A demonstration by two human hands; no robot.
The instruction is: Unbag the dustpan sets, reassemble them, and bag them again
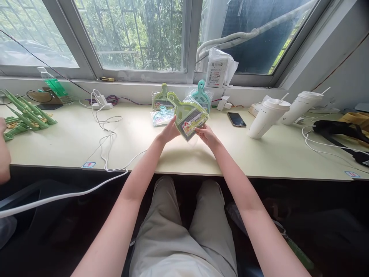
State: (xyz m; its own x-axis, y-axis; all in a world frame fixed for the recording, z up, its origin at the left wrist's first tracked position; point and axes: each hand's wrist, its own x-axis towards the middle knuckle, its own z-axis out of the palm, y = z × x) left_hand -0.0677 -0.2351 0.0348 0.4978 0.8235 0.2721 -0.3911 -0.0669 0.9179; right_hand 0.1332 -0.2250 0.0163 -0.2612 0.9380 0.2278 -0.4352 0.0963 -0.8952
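Between my two hands, a green dustpan-and-brush set (188,115) in clear wrap is held up over the table, tilted with its handle to the upper left. My left hand (170,130) grips its left edge, and my right hand (206,134) pinches its lower right edge. Behind it stand an olive-green packaged set (163,98) and a teal packaged set (201,96), both upright near the sill. A small packaged teal set (163,116) lies just left of the held one.
A phone (236,119) and white cups (268,117) are on the right. White cables (106,140) trail over the table's left half and off its edge. Green stalk-like pieces (27,115) and another person's hand (3,154) are at far left.
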